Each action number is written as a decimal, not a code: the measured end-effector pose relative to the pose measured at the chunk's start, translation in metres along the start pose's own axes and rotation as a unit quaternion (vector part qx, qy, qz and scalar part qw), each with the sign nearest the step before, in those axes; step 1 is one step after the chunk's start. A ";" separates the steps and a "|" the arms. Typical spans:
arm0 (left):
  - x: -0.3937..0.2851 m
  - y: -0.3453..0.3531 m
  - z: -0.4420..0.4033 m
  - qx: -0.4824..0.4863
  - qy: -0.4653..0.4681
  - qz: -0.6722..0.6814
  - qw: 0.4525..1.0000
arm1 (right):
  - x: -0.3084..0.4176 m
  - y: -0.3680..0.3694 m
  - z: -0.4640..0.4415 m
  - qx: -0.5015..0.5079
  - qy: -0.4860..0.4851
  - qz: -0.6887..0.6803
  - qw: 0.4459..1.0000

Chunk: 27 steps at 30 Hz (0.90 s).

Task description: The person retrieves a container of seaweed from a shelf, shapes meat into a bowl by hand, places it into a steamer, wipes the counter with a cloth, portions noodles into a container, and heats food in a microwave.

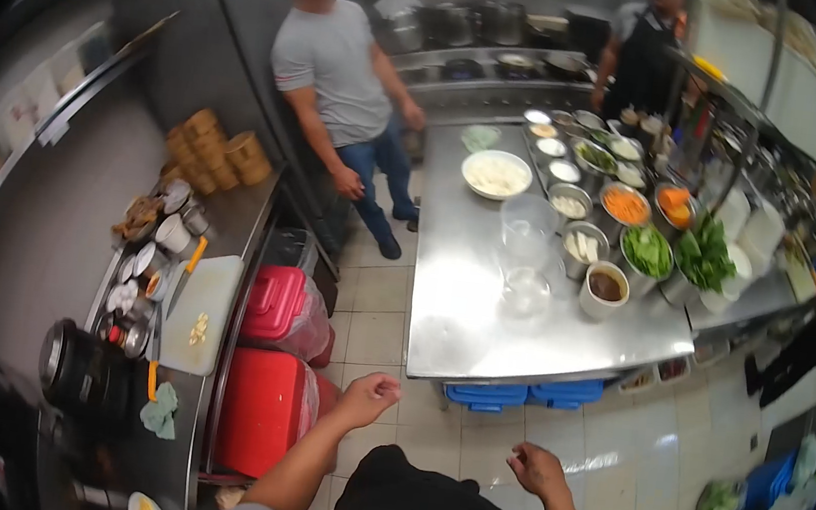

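Observation:
My left hand [368, 399] hangs in the air over the floor, short of the front edge of the steel table [460, 331]. Its fingers are loosely bent and nothing is in them. My right hand [535, 468] is also empty, fingers half curled and apart, below the table's front edge. On the table stand a white bowl of pale shredded food [497, 174], clear plastic containers [529, 227] and a tub of brown sauce [606, 286]. Metal pots hold leafy greens [648, 250], shredded orange vegetable [625, 205] and white pieces [581, 247].
On the left counter lie a white cutting board [194, 321] with chopped pale pieces, orange-handled knives [152, 379] and a green cloth [161, 410]. Red bins [262, 410] stand below. A person in a grey shirt [333, 75] stands between counter and table; another [642, 55] is by the stove.

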<state>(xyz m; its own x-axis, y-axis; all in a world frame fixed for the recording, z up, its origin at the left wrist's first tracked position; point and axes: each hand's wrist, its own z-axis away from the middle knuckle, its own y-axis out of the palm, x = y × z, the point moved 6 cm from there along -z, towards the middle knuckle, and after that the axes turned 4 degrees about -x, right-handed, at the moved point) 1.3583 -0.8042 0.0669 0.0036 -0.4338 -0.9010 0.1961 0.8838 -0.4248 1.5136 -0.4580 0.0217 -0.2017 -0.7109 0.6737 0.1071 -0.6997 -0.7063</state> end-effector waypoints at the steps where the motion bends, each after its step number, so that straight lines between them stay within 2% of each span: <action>1: -0.019 0.010 -0.011 0.020 0.011 -0.013 1.000 | 0.000 -0.006 0.000 0.006 -0.012 0.006 1.000; 3: -0.036 0.026 -0.036 0.039 0.020 -0.022 0.999 | -0.007 -0.016 -0.003 0.003 0.043 0.014 0.999; 5: -0.043 0.042 -0.067 0.070 0.050 0.008 0.996 | -0.011 -0.018 -0.016 -0.008 0.038 0.004 0.999; 8: -0.059 0.057 -0.125 0.060 0.116 -0.010 0.991 | -0.007 -0.022 -0.036 -0.032 0.010 0.001 0.999; 9: -0.059 0.063 -0.149 0.044 0.090 0.006 0.995 | 0.003 -0.028 -0.040 -0.044 -0.001 0.006 0.999; 11: -0.083 0.070 -0.194 0.031 0.127 -0.001 0.991 | 0.021 -0.046 -0.050 -0.051 0.030 -0.008 0.998; 14: -0.084 0.094 -0.260 0.009 0.049 0.040 0.998 | 0.032 -0.075 -0.063 -0.075 0.052 -0.027 0.995; 18: -0.086 0.129 -0.320 0.049 0.047 0.005 0.998 | 0.038 -0.100 -0.088 -0.090 0.072 0.004 0.993; 20: -0.092 0.146 -0.325 0.153 0.041 -0.019 0.987 | 0.048 -0.113 -0.102 -0.132 0.044 0.016 0.990; 24: -0.115 0.151 -0.323 0.207 -0.012 -0.075 0.975 | 0.064 -0.125 -0.133 -0.114 0.054 -0.019 0.992; 26: -0.138 0.141 -0.333 0.063 0.054 -0.088 0.993 | 0.070 -0.131 -0.148 -0.110 0.050 -0.038 0.992; 27: -0.148 0.142 -0.339 0.051 0.079 -0.084 0.992 | 0.075 -0.135 -0.156 -0.099 0.038 -0.059 0.993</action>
<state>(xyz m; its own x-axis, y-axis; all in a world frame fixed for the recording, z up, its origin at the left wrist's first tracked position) 1.0536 -0.5548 0.1097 -0.1902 -0.5339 -0.8239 0.2791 0.7752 -0.5667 1.3318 -0.4055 0.1334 -0.2748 -0.6129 0.7408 -0.1131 -0.7445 -0.6579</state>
